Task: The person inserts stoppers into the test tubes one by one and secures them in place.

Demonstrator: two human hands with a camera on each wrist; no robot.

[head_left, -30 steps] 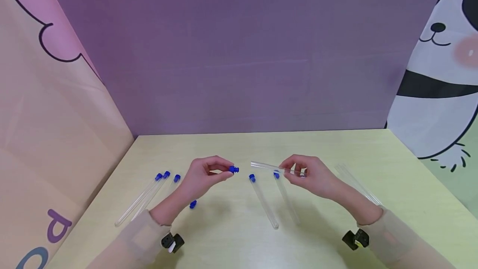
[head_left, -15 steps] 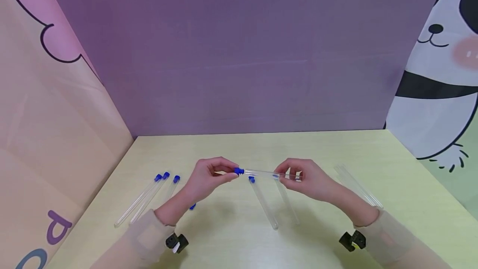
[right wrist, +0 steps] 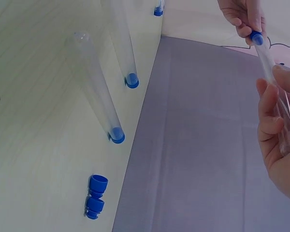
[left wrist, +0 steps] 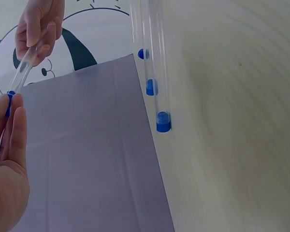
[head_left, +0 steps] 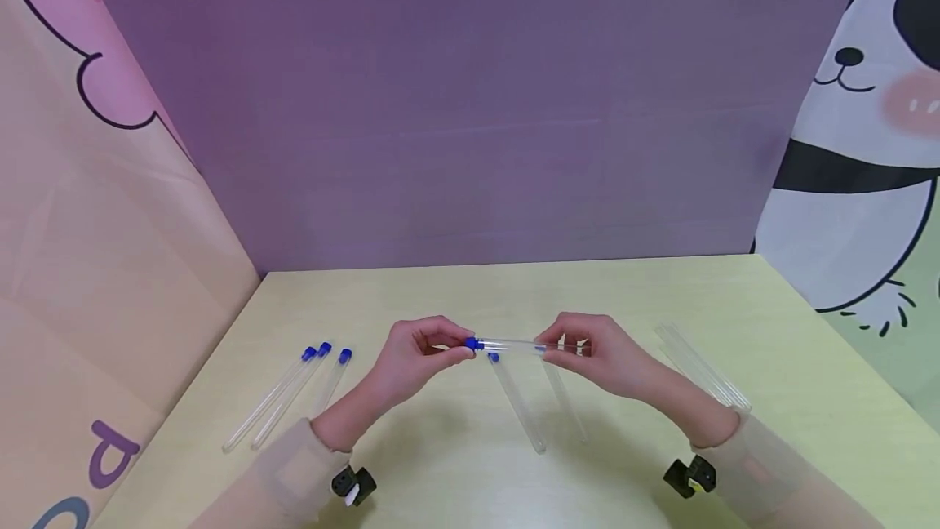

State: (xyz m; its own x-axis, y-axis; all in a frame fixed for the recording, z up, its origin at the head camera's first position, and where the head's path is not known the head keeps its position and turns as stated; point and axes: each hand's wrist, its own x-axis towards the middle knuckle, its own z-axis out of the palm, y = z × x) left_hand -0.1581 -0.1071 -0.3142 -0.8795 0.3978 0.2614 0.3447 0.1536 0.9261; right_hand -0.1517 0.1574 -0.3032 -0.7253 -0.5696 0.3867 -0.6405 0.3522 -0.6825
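Just above the table my left hand (head_left: 419, 359) pinches a blue cap (head_left: 471, 344) between thumb and fingertips. My right hand (head_left: 605, 356) holds a clear test tube (head_left: 507, 345) level, its mouth end meeting the cap. In the right wrist view the cap (right wrist: 256, 37) sits at the tube's end, and my right fingers curl round the tube's lower part. From the left wrist view, both hands appear in line along the tube (left wrist: 23, 72). How deeply the cap is seated cannot be told.
Capped tubes (head_left: 268, 400) lie at the table's left. Two more capped tubes (head_left: 520, 406) lie below the hands. Several tubes (head_left: 701, 366) without visible caps rest beside the right forearm. Two loose blue caps (right wrist: 96, 186) appear in the right wrist view. A purple backdrop (head_left: 470, 104) stands behind.
The hands have come together: the cap, earlier apart from the tube's mouth, now meets it. The left hand moved slightly right, the right hand slightly left. The left arm now hides a loose cap.
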